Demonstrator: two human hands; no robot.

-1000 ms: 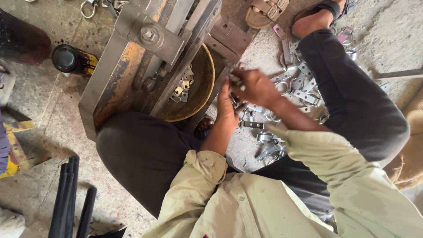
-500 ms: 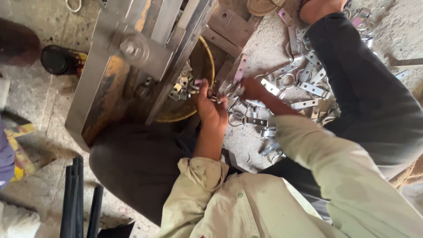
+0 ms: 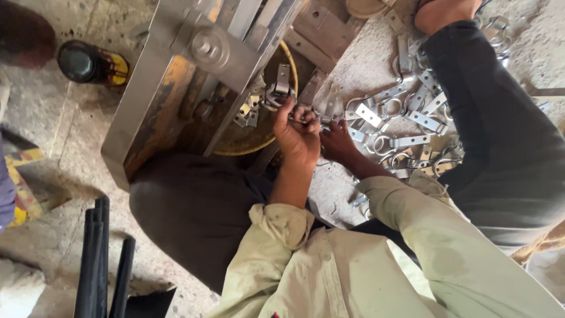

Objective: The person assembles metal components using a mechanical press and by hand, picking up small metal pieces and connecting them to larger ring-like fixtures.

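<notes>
My left hand point(image 3: 297, 134) is closed around a bent silver metal clamp point(image 3: 281, 85), holding it over the rim of a yellow bowl point(image 3: 259, 141) under the grey metal press point(image 3: 206, 47). More small clamps lie in the bowl. Just to its right, my right hand point(image 3: 340, 141) rests with curled fingers at the edge of a heap of silver clamps point(image 3: 406, 123) on the concrete floor. The left hand partly hides its fingertips, so what they hold is unclear. My dark-trousered legs lie on both sides of the heap.
A dark round can point(image 3: 88, 62) with a yellow label stands on the floor left of the press. Black rods point(image 3: 100, 265) lie at the lower left. A bare foot point(image 3: 441, 12) shows at the top right, with flat metal plates point(image 3: 323, 32) near it.
My left hand has moved up from beside the right hand to the bowl under the press, carrying a clamp. My right hand has dropped lower, to the edge of the heap.
</notes>
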